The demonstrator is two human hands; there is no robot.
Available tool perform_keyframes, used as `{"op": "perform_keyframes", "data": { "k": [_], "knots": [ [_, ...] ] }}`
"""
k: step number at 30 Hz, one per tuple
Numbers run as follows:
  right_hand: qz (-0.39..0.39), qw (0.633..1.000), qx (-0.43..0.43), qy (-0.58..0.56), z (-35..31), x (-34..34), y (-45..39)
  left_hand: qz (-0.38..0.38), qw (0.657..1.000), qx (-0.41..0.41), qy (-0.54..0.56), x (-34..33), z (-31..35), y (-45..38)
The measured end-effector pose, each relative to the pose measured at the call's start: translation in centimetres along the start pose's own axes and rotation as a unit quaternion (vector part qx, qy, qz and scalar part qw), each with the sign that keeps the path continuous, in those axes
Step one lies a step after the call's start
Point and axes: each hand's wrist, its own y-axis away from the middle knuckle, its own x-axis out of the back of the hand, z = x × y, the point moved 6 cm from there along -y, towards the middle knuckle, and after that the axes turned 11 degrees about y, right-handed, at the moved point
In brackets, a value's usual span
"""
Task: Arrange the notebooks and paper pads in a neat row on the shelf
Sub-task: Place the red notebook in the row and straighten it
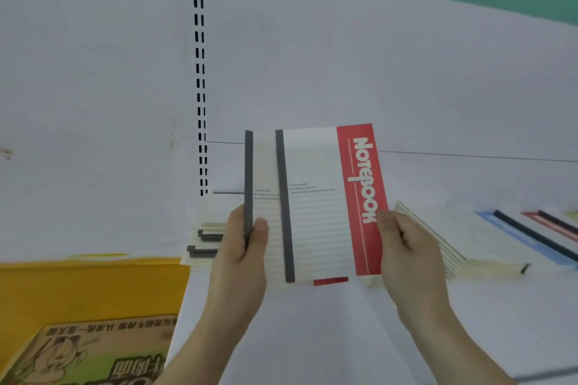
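Two hands hold notebooks upright in front of a white shelf [312,337] whose flat surface runs across the lower part of the view, with a white back panel [344,72] rising behind it. A slotted upright [200,81] with paired dark slots runs down that panel left of centre. At the lower left lies a yellow sheet [78,291], and on it a printed cartoon booklet [93,353] with a green and tan cover.

On the shelf to the right, a fanned row of notebooks [453,241] lies flat and overlapping, cream page edges showing, with a blue-edged cover [513,237] and beside it a red-edged cover [550,225], each with a dark spine strip. Left of the hands, a small stack of pads [206,241] with grey spines rests near the upright.

The red notebook [344,203], white with a red band reading "NOTEBOOK" and a grey spine strip, stands in front; a second notebook [262,197] with a grey spine shows partly behind it on the left. The left hand [240,244] grips the second notebook's spine edge, thumb on the cover and fingers behind. The right hand [406,247] pinches the red band's lower right edge, thumb in front. Both books are raised clear of the shelf.
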Motion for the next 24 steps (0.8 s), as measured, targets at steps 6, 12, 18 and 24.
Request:
{"op": "perform_keyframes", "data": {
  "k": [6,12,18,24],
  "knots": [
    [-0.001,0.999,-0.009,0.049,3.1,2.2,2.4,-0.068,0.995,0.052,0.057,-6.1,-1.0,3.1],
    [0.011,0.998,-0.057,0.028,6.8,8.8,2.5,-0.109,0.989,0.069,0.077,-12.8,-1.3,6.5],
    [-0.011,0.995,-0.083,0.051,12.1,18.1,3.0,-0.104,0.992,0.052,0.058,-23.0,-2.5,10.5],
    [0.031,0.993,-0.091,0.072,16.9,29.9,2.5,-0.188,0.981,0.046,0.006,-34.9,-3.9,15.6]
  ]
}}
